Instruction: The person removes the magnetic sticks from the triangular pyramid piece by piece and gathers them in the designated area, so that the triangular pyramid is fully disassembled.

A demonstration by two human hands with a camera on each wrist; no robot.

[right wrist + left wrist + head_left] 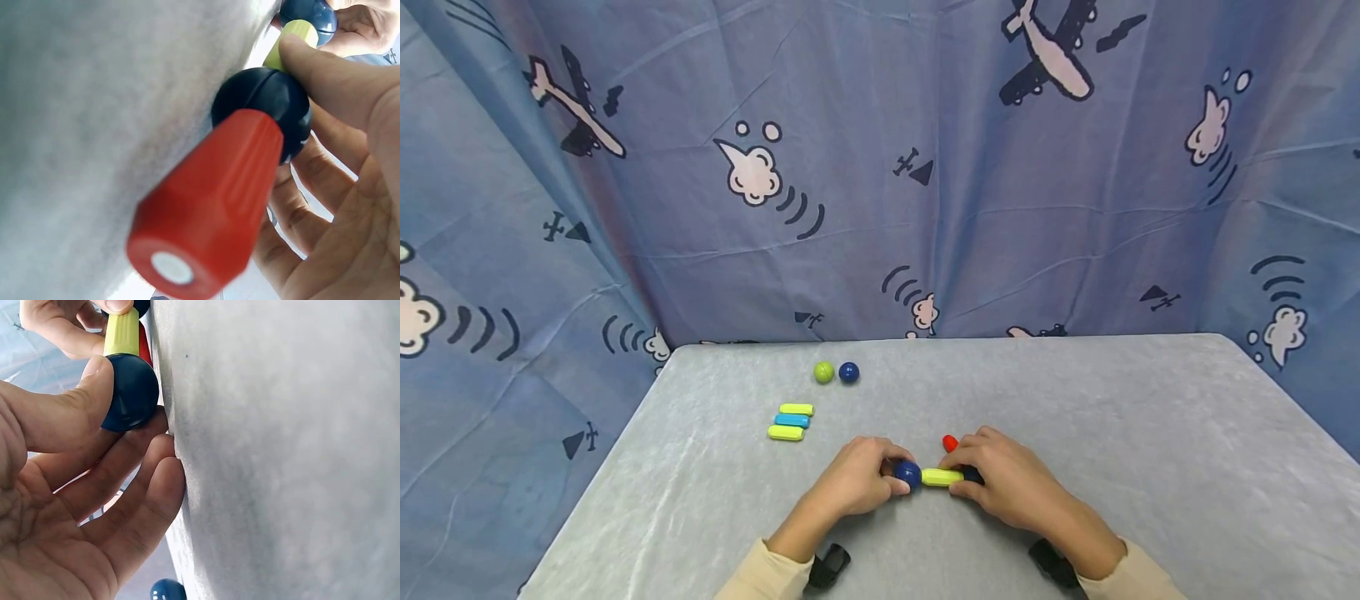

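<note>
My left hand (859, 477) pinches a dark blue ball (907, 475) between thumb and fingers, low over the grey cloth. The ball meets the left end of a yellow-green ridged rod (941, 477). My right hand (1003, 479) pinches that rod near its other end, where a second dark blue ball (262, 103) sits. Against this second ball, in the right wrist view, stands a red ridged rod (206, 206) with a white disc in its end. A red tip (951, 443) shows beyond my right fingers in the head view; whether it is the same rod I cannot tell.
Two yellow-green rods and a blue rod (792, 421) lie side by side at the table's left. Farther back are a green ball (823, 372) and a dark blue ball (848, 372). A patterned blue curtain (865, 167) hangs behind the grey-covered table (1112, 417).
</note>
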